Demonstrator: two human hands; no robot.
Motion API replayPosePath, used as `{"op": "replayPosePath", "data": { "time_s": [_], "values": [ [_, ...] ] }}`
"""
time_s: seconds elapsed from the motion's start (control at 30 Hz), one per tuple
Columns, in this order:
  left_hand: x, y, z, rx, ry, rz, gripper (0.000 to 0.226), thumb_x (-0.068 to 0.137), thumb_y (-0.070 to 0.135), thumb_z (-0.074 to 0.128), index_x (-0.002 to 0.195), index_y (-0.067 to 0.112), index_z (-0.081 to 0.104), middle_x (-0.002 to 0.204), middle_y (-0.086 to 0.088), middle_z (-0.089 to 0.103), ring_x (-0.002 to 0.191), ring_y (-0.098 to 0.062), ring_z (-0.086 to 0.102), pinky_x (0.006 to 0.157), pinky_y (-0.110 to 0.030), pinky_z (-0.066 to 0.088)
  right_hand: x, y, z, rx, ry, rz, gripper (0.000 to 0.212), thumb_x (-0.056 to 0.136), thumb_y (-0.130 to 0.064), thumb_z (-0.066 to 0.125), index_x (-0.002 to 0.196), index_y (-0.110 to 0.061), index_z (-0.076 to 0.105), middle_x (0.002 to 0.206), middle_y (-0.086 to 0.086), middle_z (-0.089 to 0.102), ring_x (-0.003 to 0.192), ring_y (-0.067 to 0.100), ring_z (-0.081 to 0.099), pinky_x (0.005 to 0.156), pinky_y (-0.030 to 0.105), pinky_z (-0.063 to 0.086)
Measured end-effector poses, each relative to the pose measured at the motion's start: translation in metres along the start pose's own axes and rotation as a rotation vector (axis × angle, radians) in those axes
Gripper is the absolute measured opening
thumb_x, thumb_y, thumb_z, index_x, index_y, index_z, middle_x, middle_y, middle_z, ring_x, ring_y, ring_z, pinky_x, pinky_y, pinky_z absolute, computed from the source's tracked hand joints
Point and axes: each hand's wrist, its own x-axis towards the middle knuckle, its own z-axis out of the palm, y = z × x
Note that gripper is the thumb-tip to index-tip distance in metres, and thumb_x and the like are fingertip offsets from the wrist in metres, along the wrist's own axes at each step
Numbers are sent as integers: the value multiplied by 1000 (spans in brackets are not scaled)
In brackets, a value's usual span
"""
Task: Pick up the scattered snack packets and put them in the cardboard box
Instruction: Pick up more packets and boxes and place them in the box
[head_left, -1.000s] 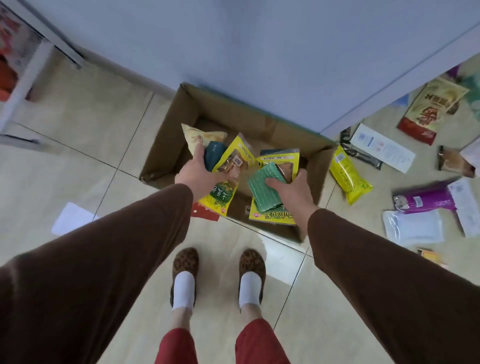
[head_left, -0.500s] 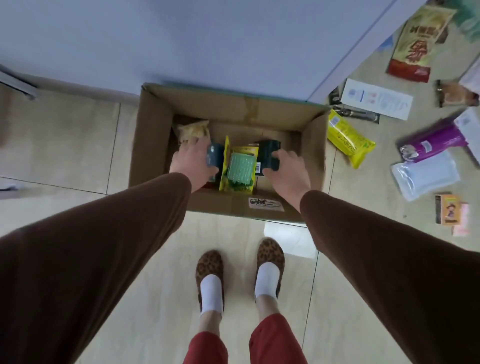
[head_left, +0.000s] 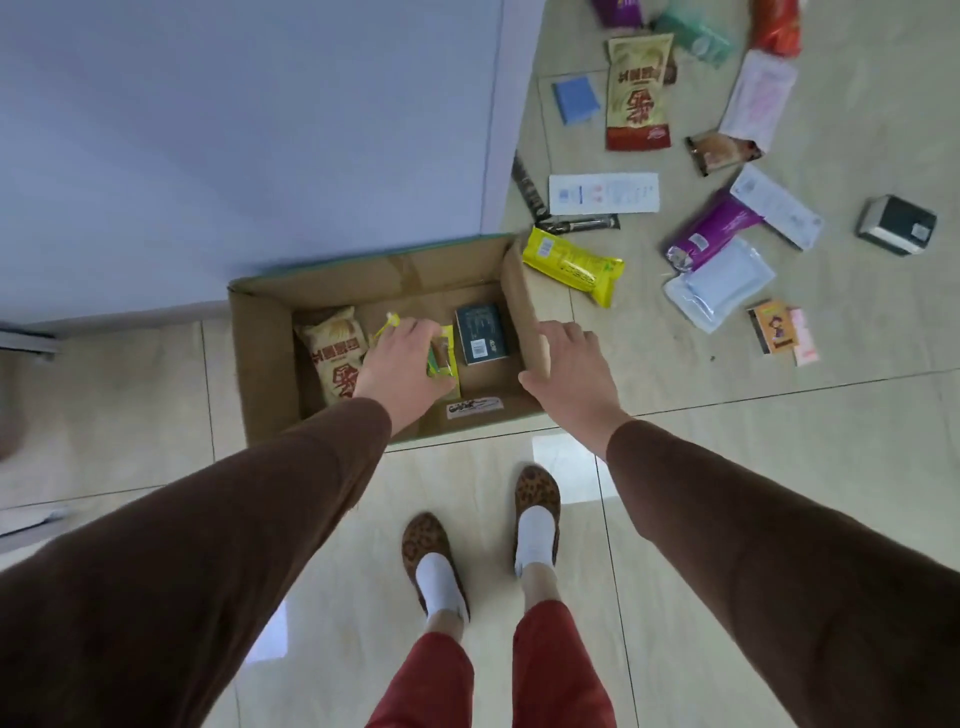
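The open cardboard box (head_left: 260, 353) stands on the tiled floor against the wall. A beige packet (head_left: 332, 353) and a dark green packet (head_left: 480, 335) lie flat inside it. Between those two, my left hand (head_left: 400, 358) is down in the box, curled around yellow packets (head_left: 448, 358). My right hand (head_left: 566, 364) hovers over the box's right wall, fingers spread and empty. Right of the box a yellow packet (head_left: 571, 265), a purple packet (head_left: 711, 228), a clear pouch (head_left: 722, 283) and a large beige-and-red packet (head_left: 636, 93) lie scattered.
A pale wall (head_left: 260, 130) rises behind the box. A white leaflet (head_left: 602, 193), dark bars (head_left: 576, 224), small cards (head_left: 776, 327) and a grey-black box (head_left: 896, 226) lie further right. My slippered feet (head_left: 483, 545) stand just in front of the box.
Both hands lowered their packets into the box. The right hand let go of the dark green packet and moved right, above the box wall. The view swung towards the scattered packets.
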Motion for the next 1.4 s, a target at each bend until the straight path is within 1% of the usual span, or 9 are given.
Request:
{"op": "replayPosePath", "data": {
  "time_s": [0.2,0.37,0.5,0.63,0.77,0.87,1.03,1.23,1.4],
  "values": [
    [-12,88,11,64,-69,121,66,84,35,77,140,17,48,135,-8,52,127,-30,48,103,-42,41,-55,62,-43,112,79,121,63,87,-25,69,145,-17,46,139,7,50,127,31,43,102,39,40],
    [-14,166,44,93,-104,199,63,82,35,77,135,15,51,132,-9,54,125,-32,50,102,-46,43,-92,133,-67,181,117,194,62,87,-24,70,144,-17,47,138,7,51,125,29,44,102,37,41],
    [-14,235,82,129,-146,212,64,82,33,77,138,16,50,136,-6,52,128,-29,49,105,-44,43,-118,205,-87,236,148,234,60,87,-24,69,143,-17,48,137,5,52,126,27,44,101,35,41],
    [-16,313,120,134,-181,195,66,82,32,78,139,16,49,138,-6,51,129,-29,47,106,-43,41,-143,283,-118,291,156,301,59,88,-24,68,144,-18,48,139,4,51,129,26,42,103,38,43],
    [-14,393,154,106,-183,191,69,81,34,78,141,17,48,138,-5,50,130,-29,46,106,-42,40,-158,354,-158,288,157,337,59,90,-24,67,145,-17,47,141,5,50,130,27,42,103,38,43],
    [-3,440,169,108,-182,200,70,82,35,77,142,18,47,140,-4,50,129,-28,46,106,-41,40,-156,397,-183,284,162,353,59,90,-24,67,145,-16,47,141,6,50,130,27,42,103,38,42],
    [31,495,180,114,-209,201,68,85,34,75,143,17,45,143,-3,48,131,-26,45,106,-41,40,-133,449,-223,316,171,376,59,90,-24,67,145,-17,46,140,5,50,130,26,41,100,37,42],
    [97,559,186,106,-235,192,66,86,36,74,142,17,45,142,-2,50,132,-24,47,108,-42,42,-83,509,-282,281,130,361,60,90,-25,68,145,-17,46,137,5,53,127,26,44,99,36,43],
    [152,622,178,96,-246,169,67,86,35,74,143,15,45,141,-6,50,132,-26,47,107,-43,44,-33,563,-341,289,115,410,60,90,-25,69,145,-18,45,139,4,52,130,24,43,96,34,41]
  ]
}}
